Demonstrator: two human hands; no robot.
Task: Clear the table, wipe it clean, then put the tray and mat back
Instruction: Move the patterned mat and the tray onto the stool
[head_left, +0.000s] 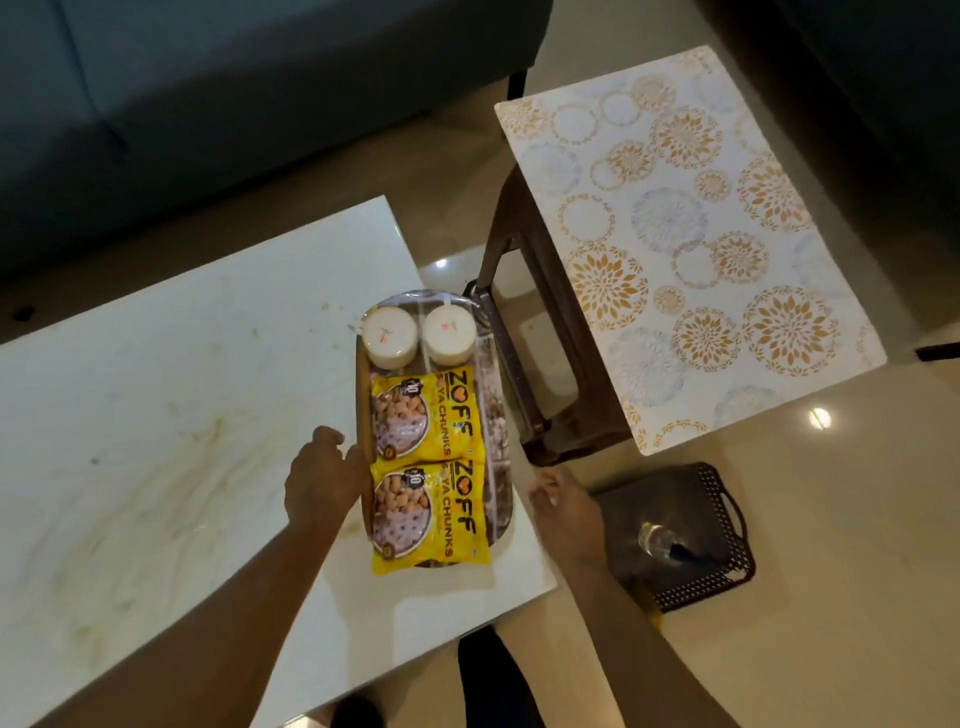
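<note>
- Landmark: the tray, an oval patterned one with a wooden rim, sitting at the right end of the pale marble table, partly past its far right corner.
- On the tray: two round white lidded tubs side by side at its far end; two yellow soya chunk packets laid end to end over the near part, the nearest one overhanging the tray's near rim.
- Left hand at the tray's left rim, fingers curled against the wooden edge; a full grasp cannot be told.
- Right hand just right of the tray's near end, clear of it, fingers loosely spread, holding nothing.
- Right of the tray, past the table edge: a dark brown stool on the floor.
- Beyond the stool, further right of the tray: the floral mat, lying flat, white with gold and blue medallions.
- Right of the tray's near end, on the floor: a dark perforated basket tray with a clear glass on it.
- Table surface left of the tray shows faint yellowish smears.
</note>
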